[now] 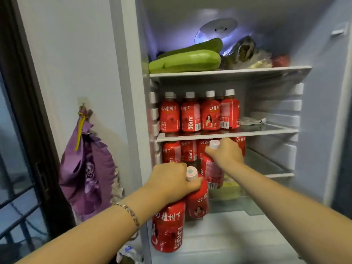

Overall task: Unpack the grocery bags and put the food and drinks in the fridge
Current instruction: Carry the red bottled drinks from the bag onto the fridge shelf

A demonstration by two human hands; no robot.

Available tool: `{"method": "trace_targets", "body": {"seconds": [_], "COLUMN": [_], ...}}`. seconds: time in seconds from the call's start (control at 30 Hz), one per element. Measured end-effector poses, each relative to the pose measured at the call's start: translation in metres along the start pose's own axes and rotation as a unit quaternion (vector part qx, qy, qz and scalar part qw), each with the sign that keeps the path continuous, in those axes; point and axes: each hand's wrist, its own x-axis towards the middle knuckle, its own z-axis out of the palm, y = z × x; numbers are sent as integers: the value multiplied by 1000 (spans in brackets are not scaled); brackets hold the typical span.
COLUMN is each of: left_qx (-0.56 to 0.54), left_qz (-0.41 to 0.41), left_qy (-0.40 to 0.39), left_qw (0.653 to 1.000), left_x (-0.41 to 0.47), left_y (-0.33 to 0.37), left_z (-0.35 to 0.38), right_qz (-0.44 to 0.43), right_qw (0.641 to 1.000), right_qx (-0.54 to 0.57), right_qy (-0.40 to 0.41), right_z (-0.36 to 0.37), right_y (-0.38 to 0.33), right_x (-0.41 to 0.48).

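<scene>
A purple bag [89, 168] is seen hanging from a hook on the wall at the far left, beside the open fridge [131, 92]. Just right of it, the left hand [169, 181] is curled closed over the tops of two red juice bottles: one bottle [168, 228] is gripped by its neck and hangs below the palm in front of the fridge's lower edge, while a second bottle [198, 202] is pinched beside it, its white cap [192, 173] showing between thumb and fingers. A bracelet [129, 213] is worn on that wrist.

Further right, the right hand [225, 154] is wrapped shut around the neck of a third bottle [212, 173], which is held upright at the front of the lower shelf [280, 175], just under the middle shelf's edge [228, 134]. More red bottles [171, 152] are stood behind it on that shelf.

On the middle shelf, a row of four like bottles [200, 113] is lined up at the left side. On the top shelf [228, 71], two green squashes [184, 61] are laid at the left, with bagged food [242, 52] to their right.
</scene>
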Motion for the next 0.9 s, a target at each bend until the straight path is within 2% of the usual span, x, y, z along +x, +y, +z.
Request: {"method": "trace_targets", "body": {"seconds": [0.1,0.2,0.27,0.33,0.37,0.7,0.77,0.87,0.9], "left_qx": [-9,-4,1,0,-1,3,4,6,2], "left_qz": [-4,-8,-5,-2,-3,-39,-43,-48,-48], "left_qy": [-6,-1,6,4,2,-19,-22,-18,-17], "left_qw": [1000,1000,1000,1000,1000,999,999,999,999], "left_x": [17,31,37,41,43,47,44,41,42], "left_y": [-7,-12,-14,-15,-15,-15,-18,-18,-15], "left_z": [10,17,22,27,30,39,41,41,40], "right_qz": [-1,-47,-24,22,17,-1,-22,-125,-150], "right_qw": [1000,998,996,985,979,970,948,867,846], "right_qx": [4,50,61,17,-2,105,139,129,132], "right_qy": [5,9,-55,-169,-204,-219,-287,-465,-494], "right_z": [24,41,50,61,69,115,97,53,41], "right_y": [4,12,26,46,55,56,65,68,66], "right_x": [18,28,30,26,26,59,56,35,24]}}
